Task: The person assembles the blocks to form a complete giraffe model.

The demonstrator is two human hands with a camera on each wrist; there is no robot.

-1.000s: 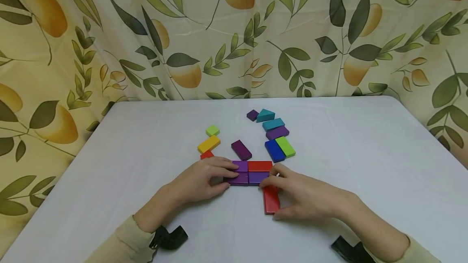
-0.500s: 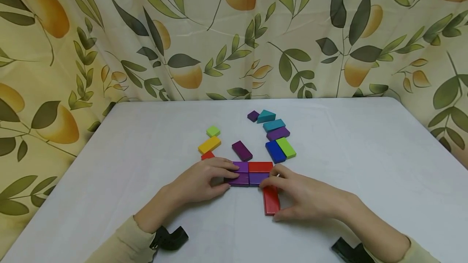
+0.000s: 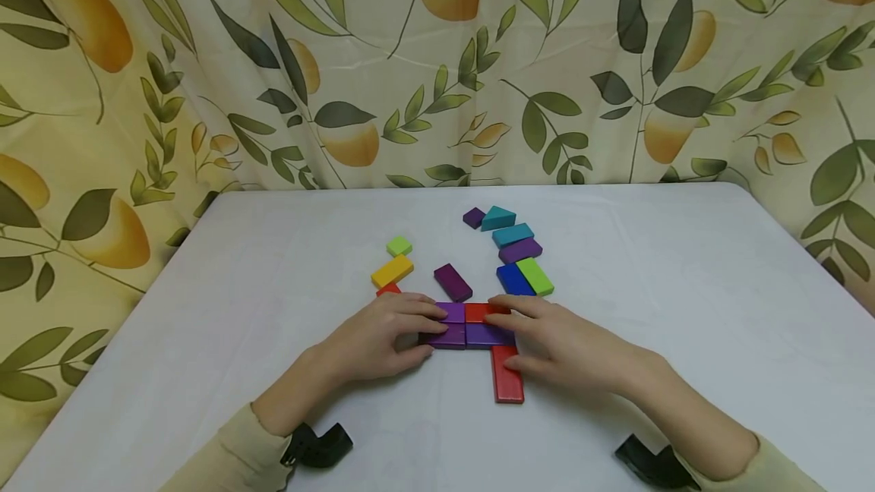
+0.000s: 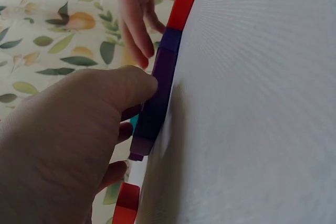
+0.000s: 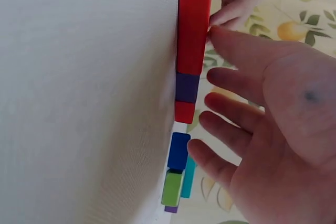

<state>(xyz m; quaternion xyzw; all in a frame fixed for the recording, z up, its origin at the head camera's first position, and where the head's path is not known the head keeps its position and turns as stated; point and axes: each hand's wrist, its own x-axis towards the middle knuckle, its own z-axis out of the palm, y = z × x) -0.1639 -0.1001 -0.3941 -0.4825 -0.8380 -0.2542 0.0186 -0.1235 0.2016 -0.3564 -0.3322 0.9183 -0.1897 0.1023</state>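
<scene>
Purple and red wooden blocks lie tightly together mid-table. My left hand [image 3: 383, 334] rests at their left end, fingertips on the back purple block [image 3: 454, 313] and the front purple block [image 3: 448, 337]; in the left wrist view its thumb lies along the purple side. My right hand [image 3: 570, 342] spreads loosely over the right end, fingers over the back red block [image 3: 475, 313] and beside the violet block [image 3: 488, 335]. A long red block [image 3: 506, 386] points toward me from the violet one, with the right thumb over its edge. In the right wrist view the fingers are straight and apart.
Behind the group lie a dark purple block [image 3: 453, 282], a blue block [image 3: 515, 279], a lime block [image 3: 535, 276] and teal pieces [image 3: 513, 235]. A yellow block [image 3: 393, 271] and a small green one [image 3: 399, 246] lie back left. A patterned curtain [image 3: 437, 97] hangs behind the white table.
My right hand has let go of the long red block; its fingers have straightened and shifted back over the back red block. The left hand and the blocks stay in place.
</scene>
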